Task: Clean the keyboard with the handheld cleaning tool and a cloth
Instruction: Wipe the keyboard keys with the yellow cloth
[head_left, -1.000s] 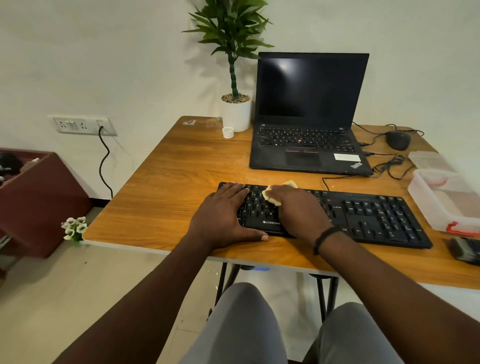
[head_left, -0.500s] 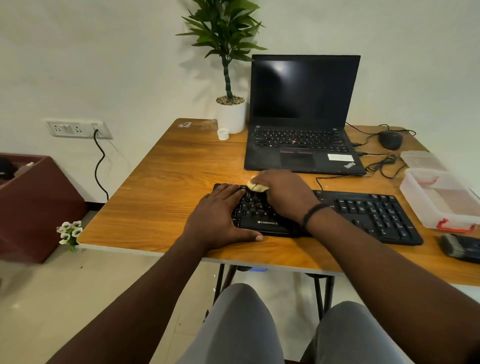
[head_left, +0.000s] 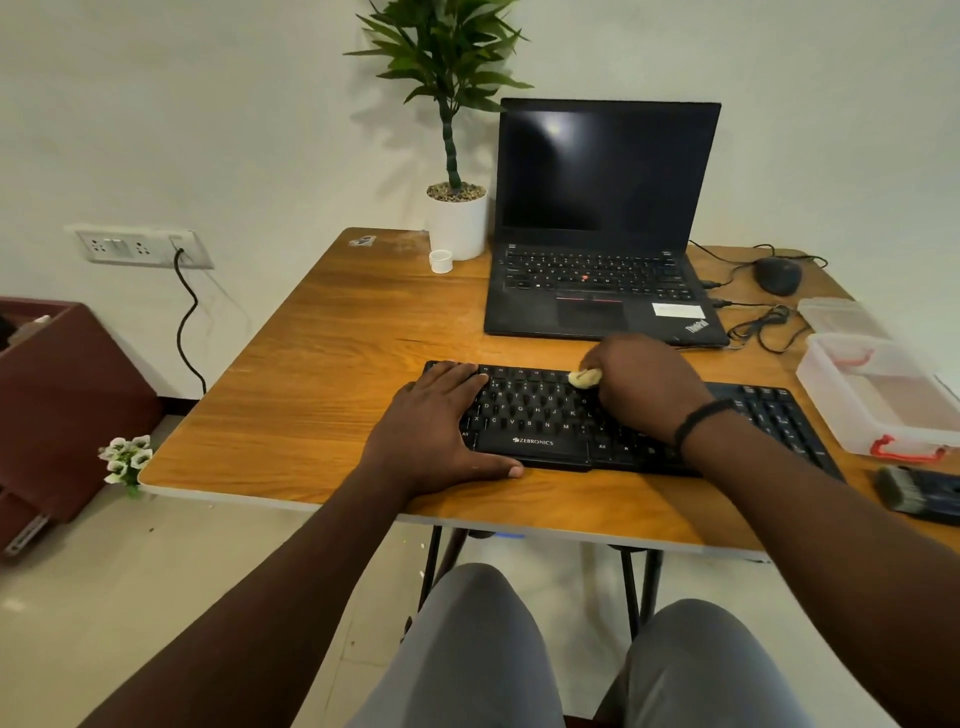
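A black keyboard (head_left: 540, 415) lies near the front edge of the wooden table (head_left: 332, 374). My left hand (head_left: 436, 431) lies flat on the keyboard's left end, fingers straight, thumb along its front edge. My right hand (head_left: 639, 384) grips a small bunched yellowish cloth (head_left: 583, 377) and presses it on the keys near the keyboard's top row, at the middle. The handheld cleaning tool (head_left: 919, 493), dark with a bristle head, lies on the table at the far right, apart from both hands.
An open black laptop (head_left: 602, 223) stands behind the keyboard, with a potted plant (head_left: 457, 218) and a small white cap (head_left: 441, 261) to its left. A mouse (head_left: 777, 275), cables and a clear plastic box (head_left: 878, 395) with its lid (head_left: 836, 314) sit at the right.
My right hand has slid the cloth across the keys, first up and left, then to the right along the top row. The left hand has stayed on the keyboard's left end.
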